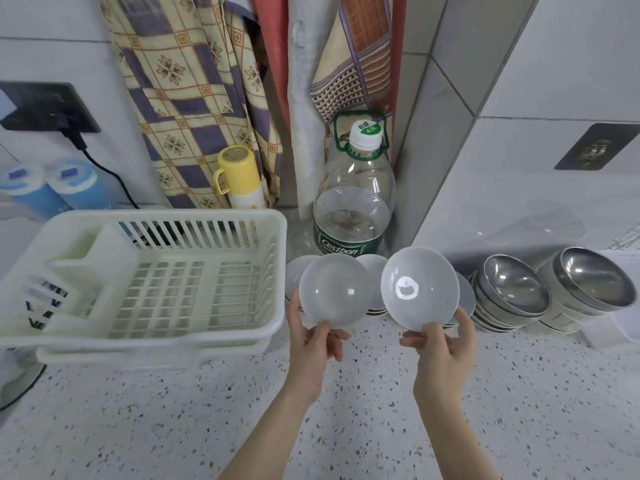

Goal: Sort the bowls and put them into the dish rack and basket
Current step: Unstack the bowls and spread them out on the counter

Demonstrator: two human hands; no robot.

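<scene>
My left hand (313, 344) pinches the lower rim of a grey ceramic bowl (334, 289), tilted so its inside faces me. My right hand (445, 344) grips a second grey bowl (419, 292) the same way, just to the right. Both bowls are lifted above the counter in front of more stacked grey bowls (375, 285). Two stacks of steel bowls (512, 289) (592, 282) stand on the right. The white plastic dish rack (166, 278) sits on the left with nothing in it. No basket is in view.
A large clear water bottle (355, 199) stands behind the grey bowls in the corner. A yellow-capped flask (239, 178), two blue-topped containers (52, 188) and a plugged-in black cable (104, 171) are behind the rack. Speckled countertop (173, 427) fills the foreground.
</scene>
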